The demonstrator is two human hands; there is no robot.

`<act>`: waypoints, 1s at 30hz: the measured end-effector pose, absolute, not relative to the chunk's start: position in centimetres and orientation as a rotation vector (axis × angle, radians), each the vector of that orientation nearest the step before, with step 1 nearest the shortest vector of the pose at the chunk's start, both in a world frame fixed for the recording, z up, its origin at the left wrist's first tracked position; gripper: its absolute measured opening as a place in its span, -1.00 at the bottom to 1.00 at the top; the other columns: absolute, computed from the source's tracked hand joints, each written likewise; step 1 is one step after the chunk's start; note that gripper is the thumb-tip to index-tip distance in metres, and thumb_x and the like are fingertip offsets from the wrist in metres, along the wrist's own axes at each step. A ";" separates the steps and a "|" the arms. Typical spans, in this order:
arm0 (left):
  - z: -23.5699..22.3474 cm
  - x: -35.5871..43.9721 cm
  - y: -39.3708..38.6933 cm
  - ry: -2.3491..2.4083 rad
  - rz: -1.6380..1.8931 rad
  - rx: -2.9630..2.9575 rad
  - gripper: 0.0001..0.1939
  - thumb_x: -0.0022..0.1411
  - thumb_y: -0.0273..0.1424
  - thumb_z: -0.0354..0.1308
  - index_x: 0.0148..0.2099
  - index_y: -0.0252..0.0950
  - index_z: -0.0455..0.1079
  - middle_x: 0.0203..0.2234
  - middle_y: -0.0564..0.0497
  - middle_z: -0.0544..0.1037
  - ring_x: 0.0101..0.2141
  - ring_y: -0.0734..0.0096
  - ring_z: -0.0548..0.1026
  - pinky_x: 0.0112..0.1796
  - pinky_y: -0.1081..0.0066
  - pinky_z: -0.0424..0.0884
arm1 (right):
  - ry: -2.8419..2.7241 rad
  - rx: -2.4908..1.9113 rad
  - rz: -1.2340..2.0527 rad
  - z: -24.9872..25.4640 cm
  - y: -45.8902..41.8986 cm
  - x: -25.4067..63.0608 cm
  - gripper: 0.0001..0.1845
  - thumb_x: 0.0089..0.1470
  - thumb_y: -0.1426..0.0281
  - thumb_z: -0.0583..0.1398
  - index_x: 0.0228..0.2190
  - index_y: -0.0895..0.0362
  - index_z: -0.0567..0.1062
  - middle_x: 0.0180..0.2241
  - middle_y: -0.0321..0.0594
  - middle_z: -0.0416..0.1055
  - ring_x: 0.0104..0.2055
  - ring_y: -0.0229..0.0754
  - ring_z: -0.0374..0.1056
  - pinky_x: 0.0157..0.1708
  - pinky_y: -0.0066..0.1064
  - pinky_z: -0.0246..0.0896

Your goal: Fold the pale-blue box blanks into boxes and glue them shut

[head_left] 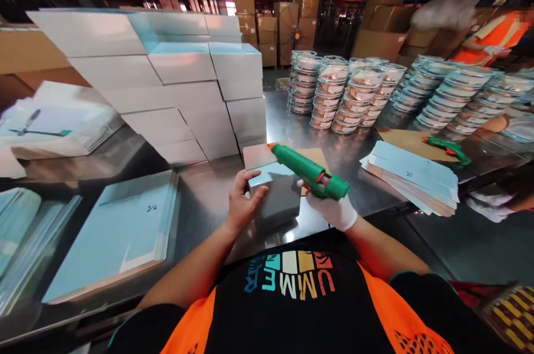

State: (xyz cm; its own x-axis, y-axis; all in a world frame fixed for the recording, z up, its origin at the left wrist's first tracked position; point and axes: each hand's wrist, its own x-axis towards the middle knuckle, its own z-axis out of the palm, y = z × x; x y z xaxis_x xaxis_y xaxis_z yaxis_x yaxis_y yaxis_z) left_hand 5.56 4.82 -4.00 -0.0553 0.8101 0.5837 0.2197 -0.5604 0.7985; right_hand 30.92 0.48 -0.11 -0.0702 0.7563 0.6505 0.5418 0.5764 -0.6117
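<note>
My right hand [336, 210], in a white glove, is wrapped round the handle of a green hot glue gun [302, 167]. Its orange nozzle points away to the left, over a small white box [278, 198] on the metal table. My bare left hand [244, 198] grips that box at its left side, thumb on the near part and fingers bent at the far edge. Raised cardboard flaps [312, 158] show at the back of the box, partly behind the glue gun. The gun hides some of the box's right side.
A tall stack of white boxes [187, 87] stands at the back left. Flat white sheets [120, 215] lie left, more card sheets [413, 173] right. Stacks of round clear containers [361, 92] stand behind. A second glue gun [448, 148] lies far right, near a person in an orange vest [496, 37].
</note>
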 end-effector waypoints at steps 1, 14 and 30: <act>-4.0 5.8 4.9 1.077 1.659 1.775 -0.40 0.28 0.17 0.31 0.04 -0.24 0.54 -0.14 -0.09 0.57 -0.21 0.25 0.53 -0.22 0.34 0.43 | -1.781 -1.075 0.178 0.3 0.4 30.2 -0.81 0.11 0.40 0.26 -0.22 0.08 0.64 -0.28 -0.16 0.67 -0.26 -0.04 0.61 -0.15 -0.24 0.58; -4.6 6.4 5.3 1.130 1.676 1.753 -0.42 0.24 0.15 0.35 0.02 -0.22 0.57 -0.15 -0.08 0.56 -0.24 0.27 0.52 -0.27 0.36 0.39 | -1.432 -1.404 0.369 -0.7 2.8 30.9 -0.89 -0.13 0.38 0.32 -0.44 0.08 0.52 -0.44 -0.22 0.51 -0.34 -0.08 0.45 -0.17 -0.25 0.43; -5.2 5.3 6.0 1.298 1.545 1.508 -0.33 0.23 0.21 0.23 0.03 -0.28 0.56 -0.43 0.04 0.51 -0.47 0.33 0.39 -0.44 0.38 0.34 | -0.986 -1.600 0.780 -2.9 7.0 36.9 -0.72 0.31 0.30 0.23 -0.45 0.10 0.54 -0.41 -0.24 0.62 -0.28 -0.26 0.57 -0.23 -0.56 0.45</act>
State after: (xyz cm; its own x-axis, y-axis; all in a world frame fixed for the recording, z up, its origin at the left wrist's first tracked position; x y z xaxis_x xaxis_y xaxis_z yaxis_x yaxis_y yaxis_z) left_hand 5.29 6.04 -5.20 -0.1632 0.9168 0.3646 0.2014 -0.3308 0.9220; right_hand 36.90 6.96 -2.87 0.4473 0.8944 -0.0031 0.2083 -0.1075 -0.9721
